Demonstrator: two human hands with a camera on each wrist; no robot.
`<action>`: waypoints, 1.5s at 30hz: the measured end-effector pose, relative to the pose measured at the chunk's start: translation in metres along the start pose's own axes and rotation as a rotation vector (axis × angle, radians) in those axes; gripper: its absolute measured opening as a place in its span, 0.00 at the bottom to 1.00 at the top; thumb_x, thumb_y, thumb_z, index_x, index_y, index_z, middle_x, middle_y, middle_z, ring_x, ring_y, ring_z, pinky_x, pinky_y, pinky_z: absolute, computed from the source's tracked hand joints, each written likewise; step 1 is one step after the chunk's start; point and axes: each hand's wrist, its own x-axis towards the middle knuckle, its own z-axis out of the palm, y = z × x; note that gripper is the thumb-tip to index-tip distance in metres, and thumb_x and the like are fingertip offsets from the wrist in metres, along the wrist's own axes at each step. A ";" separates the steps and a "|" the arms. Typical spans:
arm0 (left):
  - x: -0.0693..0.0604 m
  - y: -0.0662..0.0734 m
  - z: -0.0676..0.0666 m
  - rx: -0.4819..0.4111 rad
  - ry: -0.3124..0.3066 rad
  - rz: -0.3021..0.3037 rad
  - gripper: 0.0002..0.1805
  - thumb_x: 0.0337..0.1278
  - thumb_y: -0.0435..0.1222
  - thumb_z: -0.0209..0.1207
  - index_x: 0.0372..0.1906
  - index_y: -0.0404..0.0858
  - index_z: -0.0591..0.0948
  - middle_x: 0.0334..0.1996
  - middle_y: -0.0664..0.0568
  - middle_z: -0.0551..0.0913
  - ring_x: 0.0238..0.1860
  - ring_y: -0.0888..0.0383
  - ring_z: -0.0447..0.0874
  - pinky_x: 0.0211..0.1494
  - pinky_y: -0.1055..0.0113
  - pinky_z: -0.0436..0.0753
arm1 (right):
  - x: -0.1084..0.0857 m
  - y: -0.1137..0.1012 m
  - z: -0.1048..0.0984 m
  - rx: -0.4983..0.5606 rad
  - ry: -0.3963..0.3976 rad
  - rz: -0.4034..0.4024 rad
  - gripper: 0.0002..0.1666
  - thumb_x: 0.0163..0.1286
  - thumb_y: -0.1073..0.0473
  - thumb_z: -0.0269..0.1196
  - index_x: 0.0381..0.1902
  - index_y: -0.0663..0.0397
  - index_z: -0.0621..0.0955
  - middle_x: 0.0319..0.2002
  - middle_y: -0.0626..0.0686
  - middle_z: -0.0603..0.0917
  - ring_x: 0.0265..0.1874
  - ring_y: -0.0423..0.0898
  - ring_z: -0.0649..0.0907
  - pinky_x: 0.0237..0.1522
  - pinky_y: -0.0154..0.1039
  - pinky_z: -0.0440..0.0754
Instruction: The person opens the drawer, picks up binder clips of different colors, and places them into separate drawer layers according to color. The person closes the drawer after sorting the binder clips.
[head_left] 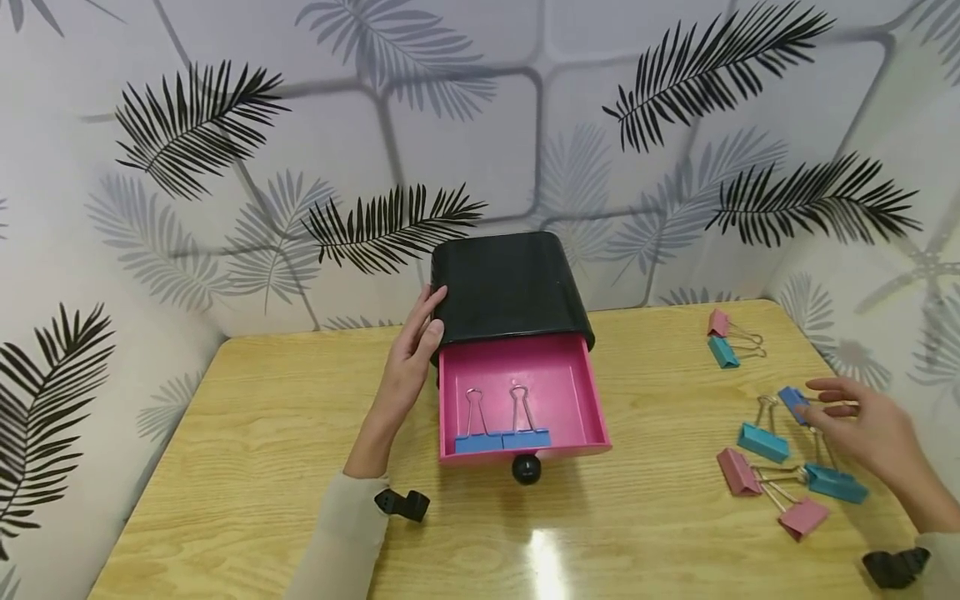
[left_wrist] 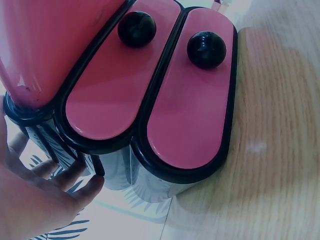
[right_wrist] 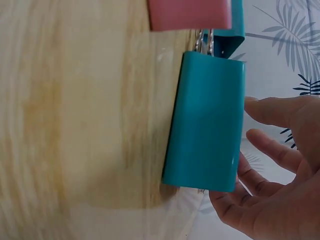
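A black drawer box [head_left: 510, 287] stands at the table's far middle with its pink top drawer [head_left: 517, 367] pulled out. Two blue binder clips [head_left: 525, 438] stand inside along the drawer's front, wire handles up. My left hand [head_left: 408, 358] rests on the box's left side, its fingers [left_wrist: 70, 175] spread along the black shell. Over at the right, my right hand [head_left: 870, 425] hovers at another blue binder clip [head_left: 792, 404], thumb and fingertips close to it and apart from each other. A teal binder clip [right_wrist: 207, 122] fills the middle of the right wrist view, partly blocking the fingertips.
Around the right hand lie teal clips [head_left: 763, 442] and pink clips [head_left: 738, 472]. Farther back are one pink clip [head_left: 717, 322] and one teal clip [head_left: 723, 352]. Two lower drawers [left_wrist: 190, 105] with black knobs are closed. A leaf-patterned wall covering [head_left: 465, 150] borders the wooden table [head_left: 300, 417].
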 end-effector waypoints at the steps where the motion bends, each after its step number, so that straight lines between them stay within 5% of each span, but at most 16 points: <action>1: 0.001 -0.005 0.000 0.001 0.004 0.004 0.29 0.80 0.33 0.45 0.80 0.39 0.62 0.83 0.45 0.48 0.81 0.44 0.49 0.77 0.43 0.58 | 0.001 0.002 0.000 -0.005 -0.005 -0.001 0.28 0.71 0.56 0.68 0.58 0.73 0.77 0.49 0.78 0.80 0.42 0.75 0.83 0.31 0.59 0.84; 15: 0.008 -0.019 0.003 -0.015 -0.017 0.032 0.28 0.80 0.39 0.47 0.80 0.51 0.64 0.83 0.55 0.50 0.81 0.56 0.50 0.77 0.47 0.60 | 0.003 0.016 0.001 -0.018 -0.072 0.001 0.26 0.68 0.57 0.71 0.52 0.75 0.79 0.41 0.73 0.82 0.36 0.72 0.84 0.29 0.54 0.85; 26: 0.009 -0.020 0.002 -0.020 -0.010 0.012 0.29 0.79 0.33 0.45 0.80 0.39 0.62 0.83 0.45 0.47 0.81 0.47 0.47 0.78 0.44 0.56 | 0.004 0.010 -0.001 -0.041 0.001 -0.027 0.16 0.67 0.65 0.67 0.49 0.71 0.81 0.42 0.74 0.81 0.36 0.74 0.85 0.28 0.58 0.85; 34: 0.006 -0.020 0.000 -0.004 -0.005 0.031 0.28 0.80 0.39 0.46 0.80 0.49 0.65 0.83 0.51 0.49 0.81 0.56 0.47 0.78 0.46 0.59 | 0.000 -0.003 -0.005 -0.021 0.032 -0.075 0.15 0.71 0.65 0.64 0.51 0.70 0.81 0.45 0.74 0.80 0.34 0.73 0.86 0.17 0.37 0.77; 37: 0.005 -0.020 -0.001 0.005 -0.001 0.030 0.28 0.81 0.40 0.46 0.80 0.50 0.65 0.83 0.52 0.49 0.81 0.57 0.46 0.78 0.45 0.58 | -0.001 -0.010 -0.006 -0.013 0.043 -0.076 0.14 0.71 0.65 0.64 0.51 0.69 0.82 0.48 0.76 0.78 0.36 0.74 0.86 0.18 0.38 0.77; 41: 0.004 -0.019 -0.001 0.015 0.007 0.023 0.28 0.81 0.41 0.46 0.80 0.50 0.65 0.83 0.54 0.50 0.81 0.57 0.47 0.78 0.46 0.58 | -0.001 -0.019 -0.006 0.029 0.116 -0.127 0.10 0.69 0.67 0.67 0.47 0.66 0.85 0.46 0.73 0.80 0.30 0.37 0.87 0.22 0.29 0.79; 43: 0.004 -0.019 -0.002 0.015 0.010 0.019 0.28 0.80 0.41 0.46 0.80 0.51 0.64 0.82 0.56 0.50 0.81 0.57 0.48 0.78 0.46 0.59 | -0.001 -0.023 -0.006 0.056 0.163 -0.167 0.09 0.67 0.69 0.68 0.45 0.65 0.86 0.45 0.69 0.81 0.32 0.17 0.76 0.25 0.19 0.75; 45: 0.004 -0.019 -0.002 0.008 0.009 0.017 0.28 0.80 0.41 0.47 0.80 0.50 0.64 0.82 0.56 0.50 0.81 0.56 0.48 0.78 0.46 0.59 | -0.001 -0.027 -0.005 0.093 0.203 -0.204 0.10 0.66 0.71 0.68 0.45 0.66 0.87 0.45 0.65 0.82 0.36 0.09 0.67 0.29 0.13 0.71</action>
